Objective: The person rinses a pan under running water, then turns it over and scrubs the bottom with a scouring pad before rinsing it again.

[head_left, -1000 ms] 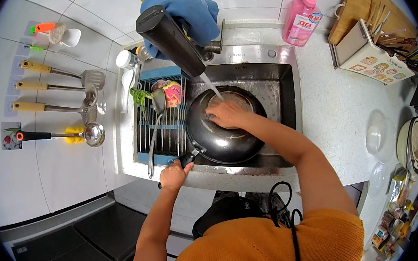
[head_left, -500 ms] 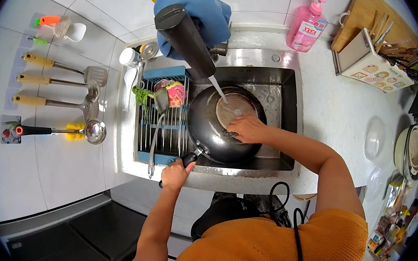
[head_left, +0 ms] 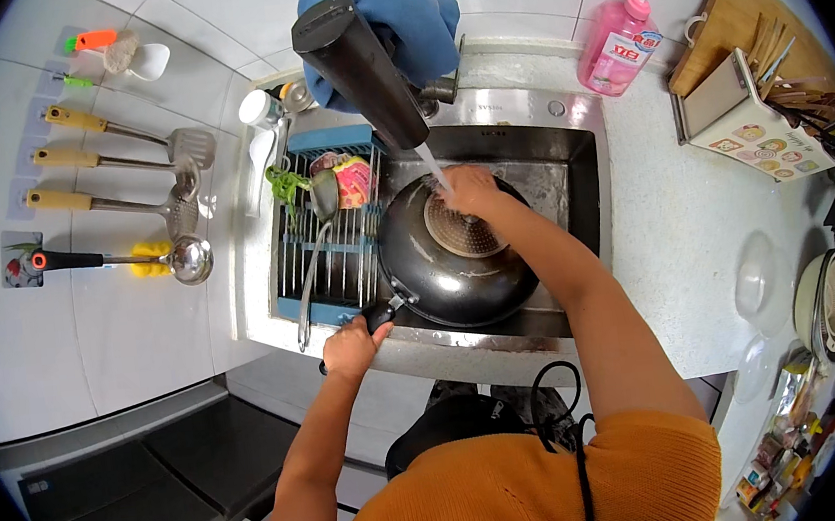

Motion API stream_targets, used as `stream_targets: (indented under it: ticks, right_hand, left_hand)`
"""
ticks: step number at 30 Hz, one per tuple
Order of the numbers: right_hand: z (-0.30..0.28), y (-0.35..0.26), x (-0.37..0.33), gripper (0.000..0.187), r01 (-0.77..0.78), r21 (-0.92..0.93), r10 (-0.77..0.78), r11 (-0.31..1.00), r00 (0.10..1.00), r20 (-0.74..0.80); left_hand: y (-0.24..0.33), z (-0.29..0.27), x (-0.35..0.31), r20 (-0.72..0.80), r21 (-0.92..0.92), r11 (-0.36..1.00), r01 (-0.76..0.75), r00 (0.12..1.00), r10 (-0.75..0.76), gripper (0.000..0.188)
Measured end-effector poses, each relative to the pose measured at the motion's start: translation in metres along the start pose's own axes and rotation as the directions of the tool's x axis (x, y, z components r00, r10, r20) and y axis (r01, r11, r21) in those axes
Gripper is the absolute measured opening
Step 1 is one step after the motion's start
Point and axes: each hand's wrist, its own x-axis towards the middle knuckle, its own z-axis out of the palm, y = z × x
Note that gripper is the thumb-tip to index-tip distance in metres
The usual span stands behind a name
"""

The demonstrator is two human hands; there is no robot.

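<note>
A dark wok (head_left: 429, 274) lies upside down in the steel sink (head_left: 586, 184), its round, dotted base (head_left: 463, 231) facing up. My left hand (head_left: 350, 347) is wrapped around the wok's black handle (head_left: 380, 315) at the sink's front edge. Curled fingers of my right hand (head_left: 471, 193) press on the far part of the wok's underside, beside the base. Whatever they may hold is hidden. Water (head_left: 435, 166) runs from the black faucet (head_left: 359, 70) right by these fingers.
Left of the wok, a drying rack (head_left: 331, 249) bears a long-handled ladle (head_left: 311, 281), green leaves and a pink-yellow cloth. A pink soap bottle (head_left: 616, 56) stands behind right, near a utensil holder (head_left: 757, 127) and a cutting board (head_left: 721, 20). Several utensils hang on the left wall.
My right hand has slid from the near side of the wok's base to its far side, under the water. My left hand stays on the handle.
</note>
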Motion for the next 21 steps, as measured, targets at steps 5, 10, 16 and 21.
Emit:
stream_targets:
  ticks: [5,10,16,21]
  right_hand:
    - [0.010,0.048,-0.019,0.031,-0.264,0.010,0.260,0.964,0.941,-0.215]
    - [0.010,0.032,-0.012,0.034,-0.157,-0.053,0.150,0.986,0.982,-0.118]
    - [-0.001,-0.006,-0.012,0.025,-0.071,-0.032,0.070,0.997,0.997,-0.034]
    - [0.012,0.008,0.007,0.029,-0.073,-0.119,0.067,0.990,0.996,-0.060]
  left_hand:
    - [0.001,0.001,-0.002,-0.038,0.039,0.999,-0.014,0.999,0.016,0.062]
    - [0.001,0.003,0.002,-0.088,0.033,0.998,-0.051,0.995,0.054,0.062]
    - [-0.003,0.006,-0.002,-0.080,0.043,0.998,-0.036,0.996,0.040,0.061]
    - [-0.001,0.004,0.000,-0.057,0.040,0.998,-0.038,0.998,0.041,0.061]
